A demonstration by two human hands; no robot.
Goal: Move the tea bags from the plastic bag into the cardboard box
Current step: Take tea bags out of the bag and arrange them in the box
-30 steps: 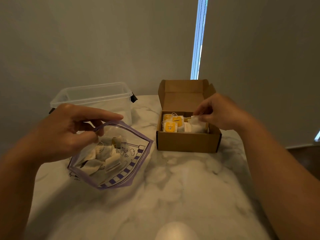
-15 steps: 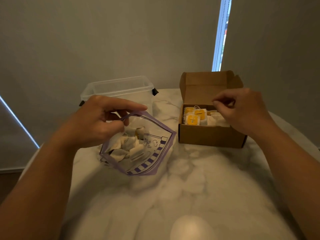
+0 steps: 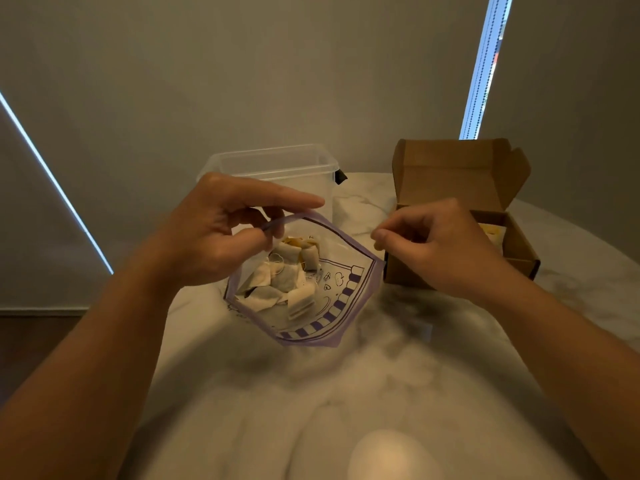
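Note:
A clear plastic bag (image 3: 341,299) with purple trim lies open on the marble table, with several white tea bags (image 3: 282,282) inside. My left hand (image 3: 221,233) pinches the bag's upper rim between thumb and fingers, index finger stretched out. My right hand (image 3: 436,247) hovers between the bag's right edge and the cardboard box (image 3: 516,244), fingers curled, holding nothing I can see. The box stands open at the right, its lid flap up; a little of the yellow-tagged tea bags (image 3: 491,232) inside shows behind my right hand.
A clear plastic tub (image 3: 273,164) with a black clip stands behind the bag. The marble table (image 3: 346,393) curves away at the right behind the box. Grey blinds hang close behind it.
My right hand has left the box, empty, and moved left to the bag's right edge. The left hand kept its hold on the bag's rim. The view has shifted left.

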